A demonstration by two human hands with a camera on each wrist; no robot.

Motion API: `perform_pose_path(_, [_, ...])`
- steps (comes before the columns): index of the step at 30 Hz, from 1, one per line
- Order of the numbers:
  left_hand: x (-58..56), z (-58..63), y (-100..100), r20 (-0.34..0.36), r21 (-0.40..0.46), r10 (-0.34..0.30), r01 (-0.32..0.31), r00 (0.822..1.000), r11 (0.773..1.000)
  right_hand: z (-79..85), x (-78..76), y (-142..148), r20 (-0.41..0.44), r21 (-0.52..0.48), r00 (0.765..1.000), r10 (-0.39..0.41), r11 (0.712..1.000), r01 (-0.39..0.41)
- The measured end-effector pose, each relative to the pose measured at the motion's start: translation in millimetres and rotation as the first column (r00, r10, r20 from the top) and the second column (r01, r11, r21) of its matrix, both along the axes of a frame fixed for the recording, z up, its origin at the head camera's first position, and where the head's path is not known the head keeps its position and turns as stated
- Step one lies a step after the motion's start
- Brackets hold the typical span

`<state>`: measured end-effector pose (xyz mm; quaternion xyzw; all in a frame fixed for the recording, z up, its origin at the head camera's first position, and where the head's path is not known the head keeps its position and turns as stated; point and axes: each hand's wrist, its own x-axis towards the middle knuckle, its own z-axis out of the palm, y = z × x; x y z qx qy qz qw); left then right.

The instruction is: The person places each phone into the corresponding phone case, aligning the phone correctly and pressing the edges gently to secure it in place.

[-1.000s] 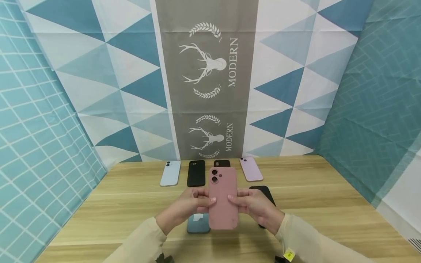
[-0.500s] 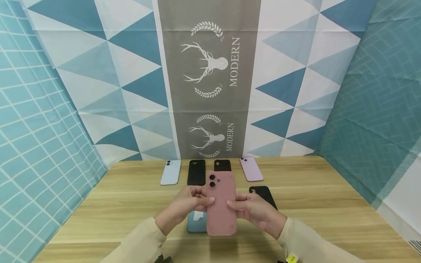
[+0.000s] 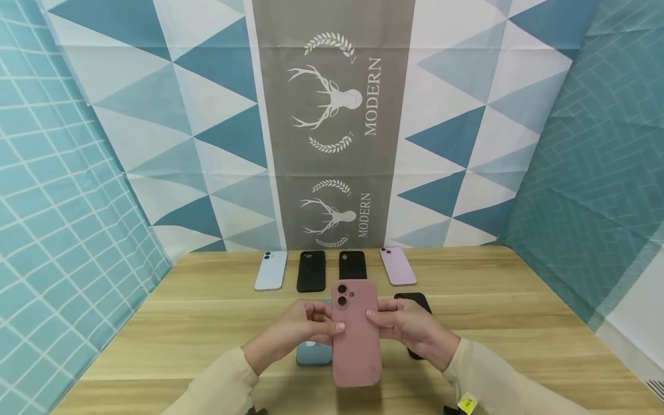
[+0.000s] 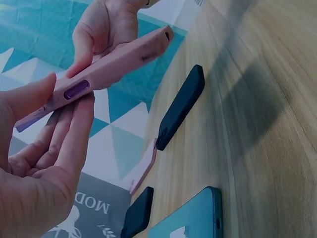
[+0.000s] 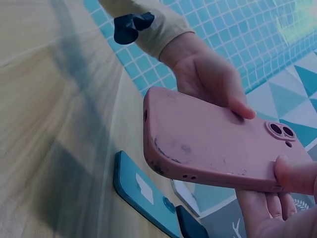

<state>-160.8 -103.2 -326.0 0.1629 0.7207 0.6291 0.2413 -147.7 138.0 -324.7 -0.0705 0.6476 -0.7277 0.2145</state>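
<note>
A phone in a pink case [image 3: 357, 351] is held up over the table, its back and two camera lenses facing me. My left hand [image 3: 297, 328] pinches its left edge, thumb on the back and fingers behind. My right hand [image 3: 415, 329] grips the opposite edge likewise. In the left wrist view, purple shows through a slot in the side of the pink case [image 4: 119, 62]. Dark scuffs mark a bottom corner in the right wrist view. Partly behind my left hand lies a blue phone [image 3: 314, 356] with a white patch. A black phone case [image 3: 415, 297] lies partly behind my right hand.
Along the back of the wooden table [image 3: 207, 323] lie a pale blue phone [image 3: 271, 271], a black case [image 3: 311, 271], another black case [image 3: 353, 266] and a lilac phone [image 3: 398, 266]. Behind the table hangs a patterned cloth [image 3: 332, 138].
Both hands still hold the pink-cased phone, which has come lower in the head view, showing more of the black case behind it. The loose phones and cases stay where they lay.
</note>
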Motion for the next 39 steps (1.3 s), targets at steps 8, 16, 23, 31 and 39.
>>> perform_pose_path(8, [0.1, 9.4, 1, -0.14, -0.044, 0.076, -0.083, 0.987, 0.996, 2.6, 2.0, -1, -0.008, -0.006, 1.0, 0.014, 1.0, -0.014])
perform_pose_path(16, [3.8, 10.4, 1, -0.158, -0.014, 0.133, -0.137, 0.978, 0.991, -3.2, 2.4, -4, -0.002, -0.06, 0.994, 0.105, 0.993, -0.105])
perform_pose_path(23, [8.0, 4.7, 0, -0.121, -0.013, 0.122, -0.125, 0.985, 0.992, -0.9, 1.2, -7, -0.025, 0.002, 0.998, 0.061, 0.998, -0.061])
perform_pose_path(31, [10.2, -2.2, 5, -0.139, -0.034, 0.108, -0.113, 0.984, 0.993, -4.4, 2.7, -5, -0.068, 0.081, 0.997, -0.027, 0.996, 0.032])
perform_pose_path(39, [9.9, 0.4, 12, -0.356, -0.069, 0.154, -0.19, 0.922, 0.979, -7.7, 4.7, -4, -0.071, 0.072, 0.996, -0.05, 0.996, 0.055])
